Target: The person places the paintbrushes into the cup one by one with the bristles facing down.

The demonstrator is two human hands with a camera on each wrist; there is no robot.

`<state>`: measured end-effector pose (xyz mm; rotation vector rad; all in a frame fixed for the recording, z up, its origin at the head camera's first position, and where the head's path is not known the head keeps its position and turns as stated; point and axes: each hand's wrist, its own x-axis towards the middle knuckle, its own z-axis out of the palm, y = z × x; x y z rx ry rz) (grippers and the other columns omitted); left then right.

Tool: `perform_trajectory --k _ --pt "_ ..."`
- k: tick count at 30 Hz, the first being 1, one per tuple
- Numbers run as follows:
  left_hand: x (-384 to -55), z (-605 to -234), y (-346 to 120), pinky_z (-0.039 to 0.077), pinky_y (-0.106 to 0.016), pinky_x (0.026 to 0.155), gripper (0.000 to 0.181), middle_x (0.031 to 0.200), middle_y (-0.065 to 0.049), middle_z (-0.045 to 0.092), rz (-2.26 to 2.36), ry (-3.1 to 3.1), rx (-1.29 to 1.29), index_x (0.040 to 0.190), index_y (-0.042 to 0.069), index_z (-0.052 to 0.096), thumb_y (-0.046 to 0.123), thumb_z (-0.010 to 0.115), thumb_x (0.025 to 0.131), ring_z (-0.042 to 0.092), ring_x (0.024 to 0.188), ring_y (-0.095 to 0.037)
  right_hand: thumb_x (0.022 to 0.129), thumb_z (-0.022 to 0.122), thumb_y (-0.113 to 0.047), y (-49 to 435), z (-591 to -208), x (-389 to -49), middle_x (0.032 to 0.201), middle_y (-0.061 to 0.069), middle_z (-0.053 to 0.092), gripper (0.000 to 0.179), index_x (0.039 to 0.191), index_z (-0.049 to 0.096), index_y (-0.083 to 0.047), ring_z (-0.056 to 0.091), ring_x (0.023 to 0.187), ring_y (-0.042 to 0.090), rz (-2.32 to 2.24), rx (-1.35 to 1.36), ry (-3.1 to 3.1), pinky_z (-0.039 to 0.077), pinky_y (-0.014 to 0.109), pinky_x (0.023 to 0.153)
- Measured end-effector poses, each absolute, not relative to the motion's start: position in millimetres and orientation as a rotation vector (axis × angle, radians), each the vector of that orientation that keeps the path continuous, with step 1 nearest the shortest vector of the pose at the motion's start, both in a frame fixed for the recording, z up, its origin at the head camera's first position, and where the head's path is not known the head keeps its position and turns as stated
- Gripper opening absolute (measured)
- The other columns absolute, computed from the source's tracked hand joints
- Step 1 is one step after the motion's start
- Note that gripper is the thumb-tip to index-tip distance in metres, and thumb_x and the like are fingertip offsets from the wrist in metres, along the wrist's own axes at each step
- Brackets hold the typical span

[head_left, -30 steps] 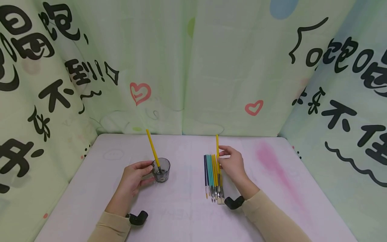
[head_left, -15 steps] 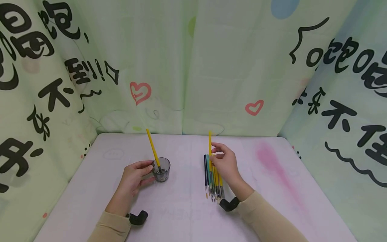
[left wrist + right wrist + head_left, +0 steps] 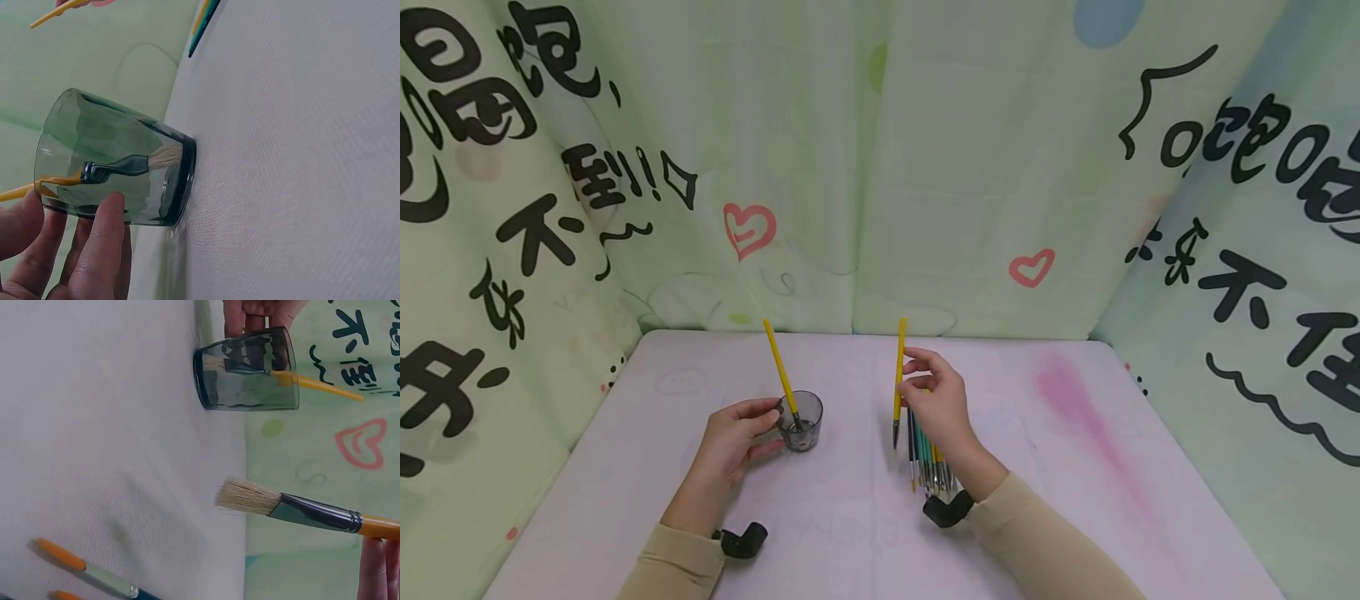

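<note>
My left hand grips the side of a grey see-through glass that stands on the table. In it leans a yellow-handled paintbrush, its pale bristles down at the bottom. My right hand pinches a second yellow-handled paintbrush by its handle, upright and off the table, bristles downward. Below that hand lies a row of several paintbrushes with dark blue, teal and yellow handles, partly hidden by the hand and wrist.
The table has a pale cover with a pink streak on the right. A light green curtain with black writing and red hearts surrounds its back and sides. Black wrist cameras sit at both sleeves.
My right hand has carried its yellow paintbrush leftward from over the row, toward the glass. The left hand, the glass and the brush in it have stayed in place.
</note>
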<state>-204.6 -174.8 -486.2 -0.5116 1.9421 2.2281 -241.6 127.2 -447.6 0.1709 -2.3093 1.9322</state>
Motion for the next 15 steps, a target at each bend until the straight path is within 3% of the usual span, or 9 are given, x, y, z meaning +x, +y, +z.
perform_trajectory --k 9,15 --pt "-205 -485 -173 0.069 -0.042 0.089 0.039 0.123 -0.01 0.068 2.207 1.959 -0.527 0.141 0.0 0.068 0.006 0.073 0.102 0.069 0.105 -0.016 0.096 0.07 0.009 111 -442 -241 0.119 0.017 0.062 0.049 0.14 0.068 -0.013 0.068 0.093 0.021 1.981 0.218 -2.214 0.071 0.038 0.078" --pt "-206 -486 -173 0.069 -0.043 0.09 0.039 0.121 -0.008 0.069 2.21 1.956 -0.526 0.14 0.0 0.068 0.006 0.073 0.102 0.069 0.105 -0.015 0.096 0.069 0.011 98 -438 -243 0.119 0.019 0.062 0.049 0.14 0.067 -0.011 0.068 0.093 0.022 2.026 0.261 -2.139 0.07 0.032 0.075"
